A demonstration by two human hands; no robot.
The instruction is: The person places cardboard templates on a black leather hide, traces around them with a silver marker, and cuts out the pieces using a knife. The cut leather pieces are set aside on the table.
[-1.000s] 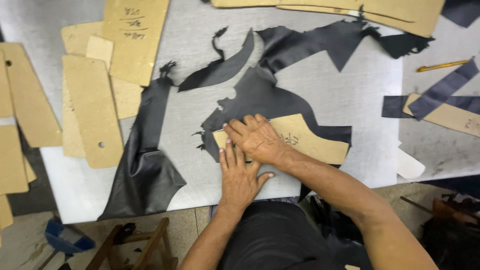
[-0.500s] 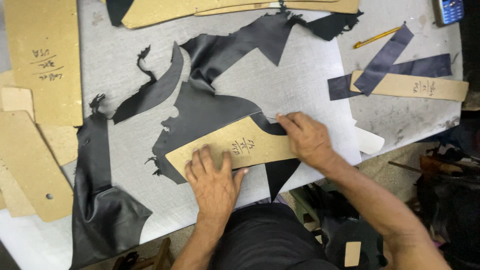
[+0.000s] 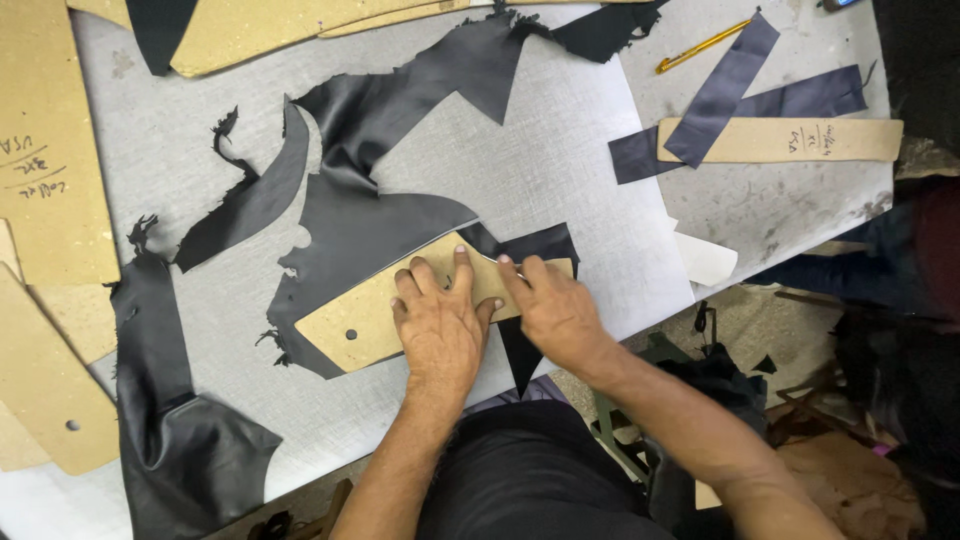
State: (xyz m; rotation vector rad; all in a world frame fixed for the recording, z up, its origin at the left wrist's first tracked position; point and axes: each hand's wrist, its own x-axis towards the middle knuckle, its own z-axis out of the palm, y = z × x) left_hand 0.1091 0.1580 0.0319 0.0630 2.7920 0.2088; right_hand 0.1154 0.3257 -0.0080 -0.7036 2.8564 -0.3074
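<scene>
The left hand lies flat, fingers spread, on a tan cardboard pattern template with a small punched hole, pinning it onto a dark sheet of leather with ragged cut-out edges that lies on the grey textured table. The right hand rests just beside the left at the right end of the template, fingers closed toward its upper edge; whether it grips a small tool cannot be told. The template sits near the front edge of the table, tilted with its left end lower, and covers the lower right part of the leather. Judging by the notches and voids already in the leather, several pieces appear to have been taken from it, while the outline under the template looks uncut, so that piece seems to remain. Other tan cardboard templates lie at the left, a long tan strip template with dark blue-grey leather strips lies at the right, and a yellow pen lies at the top right. Compared with the frame half a second earlier, the template stays in roughly the same place on the leather, the left hand has moved rightward along it, and the two hands now sit close together.
</scene>
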